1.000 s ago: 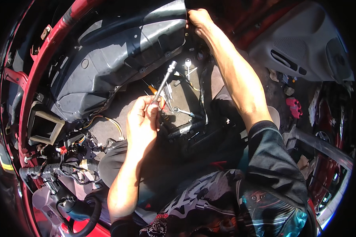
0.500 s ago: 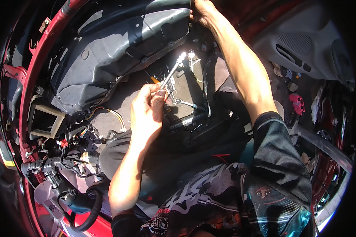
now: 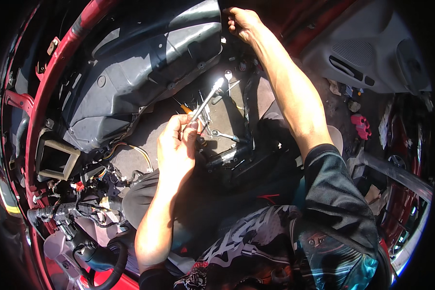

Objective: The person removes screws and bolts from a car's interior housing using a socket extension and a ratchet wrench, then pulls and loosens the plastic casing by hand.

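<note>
My left hand [image 3: 176,145] is closed around the lower end of a slim chrome socket extension bar [image 3: 207,104]. Its far end glares white in the sun and points up and to the right. Beyond it lies a big black plastic housing [image 3: 145,63], still in the car's bare dash area. At the housing's right end my right hand [image 3: 245,24] reaches far forward with its fingers curled. Whatever its fingertips hold or touch is too small and dark to make out. Below the bar, a ratchet [image 3: 223,135] rests on the floor, and another ratchet [image 3: 228,75] lies farther off.
A screwdriver with an orange handle [image 3: 185,109] lies among loose tools. Wiring [image 3: 130,147] hangs at the left, near a steering wheel [image 3: 113,266] and a red metal frame [image 3: 38,96]. On the right are a grey door panel [image 3: 362,53] and a pink object [image 3: 361,126].
The whole view has shifted a little, so the scene sits lower and slightly left. More of my right hand's curled fingers shows beside the housing. My left hand keeps hold of the extension bar.
</note>
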Available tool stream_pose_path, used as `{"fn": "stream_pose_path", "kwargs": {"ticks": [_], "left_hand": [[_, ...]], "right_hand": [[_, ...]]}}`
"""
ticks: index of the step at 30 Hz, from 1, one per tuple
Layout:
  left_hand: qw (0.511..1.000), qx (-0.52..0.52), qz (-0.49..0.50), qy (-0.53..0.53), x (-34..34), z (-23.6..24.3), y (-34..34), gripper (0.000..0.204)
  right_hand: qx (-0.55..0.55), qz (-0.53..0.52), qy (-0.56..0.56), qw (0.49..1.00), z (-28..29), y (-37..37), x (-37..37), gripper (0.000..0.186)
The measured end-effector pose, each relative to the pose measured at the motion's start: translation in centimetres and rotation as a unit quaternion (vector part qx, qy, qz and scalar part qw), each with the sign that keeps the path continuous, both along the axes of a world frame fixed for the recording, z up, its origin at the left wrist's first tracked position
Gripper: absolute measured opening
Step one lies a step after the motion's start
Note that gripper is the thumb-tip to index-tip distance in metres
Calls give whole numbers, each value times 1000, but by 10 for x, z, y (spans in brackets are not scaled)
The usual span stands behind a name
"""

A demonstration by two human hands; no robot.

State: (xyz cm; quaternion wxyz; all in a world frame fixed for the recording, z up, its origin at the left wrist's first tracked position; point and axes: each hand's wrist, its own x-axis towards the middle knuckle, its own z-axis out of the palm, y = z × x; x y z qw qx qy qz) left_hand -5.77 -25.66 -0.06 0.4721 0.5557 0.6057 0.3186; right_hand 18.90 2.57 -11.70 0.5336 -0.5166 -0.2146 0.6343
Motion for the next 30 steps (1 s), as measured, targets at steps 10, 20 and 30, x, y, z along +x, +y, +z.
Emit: {"fn": "stream_pose_path", "kwargs": {"ticks": [10, 20, 30], "left_hand": [[966, -111, 60, -225, 23, 6, 14, 19], [953, -131, 35, -272, 78, -8, 70, 22], [971, -190, -113, -87, 127, 5, 75, 44]], "right_hand": [[-82, 193, -254, 944, -24, -158, -19, 44], [83, 141, 166, 972, 73, -197, -32, 21], [1, 136, -105, 985, 80, -97, 10, 22]]}}
